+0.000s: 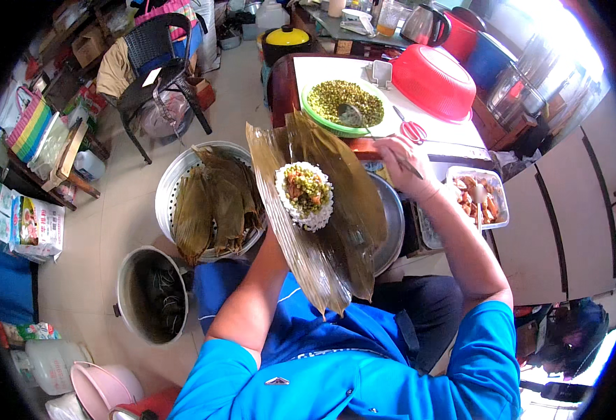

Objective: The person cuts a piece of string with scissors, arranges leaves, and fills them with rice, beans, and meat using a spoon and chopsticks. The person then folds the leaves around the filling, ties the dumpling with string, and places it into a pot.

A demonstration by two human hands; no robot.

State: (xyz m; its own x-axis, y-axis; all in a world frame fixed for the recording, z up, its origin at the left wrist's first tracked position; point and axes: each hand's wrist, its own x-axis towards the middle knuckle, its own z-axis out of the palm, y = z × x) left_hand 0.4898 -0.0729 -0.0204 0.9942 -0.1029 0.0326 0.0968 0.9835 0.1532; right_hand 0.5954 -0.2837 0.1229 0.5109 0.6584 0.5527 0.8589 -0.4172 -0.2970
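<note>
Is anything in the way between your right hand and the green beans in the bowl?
Nothing visible is. The right hand holds the spoon, whose handle crosses the bowl's rim into the green beans. The red scissors lie off to the side.

The broad leaves (357, 210) bar the straight way from the right hand (404, 166) to the steamer pan (165, 189). Above the green basin (348, 131) is open room; an upturned red basket (434, 80) blocks beyond. Clearance beneath the leaves seems hard to judge.
</note>
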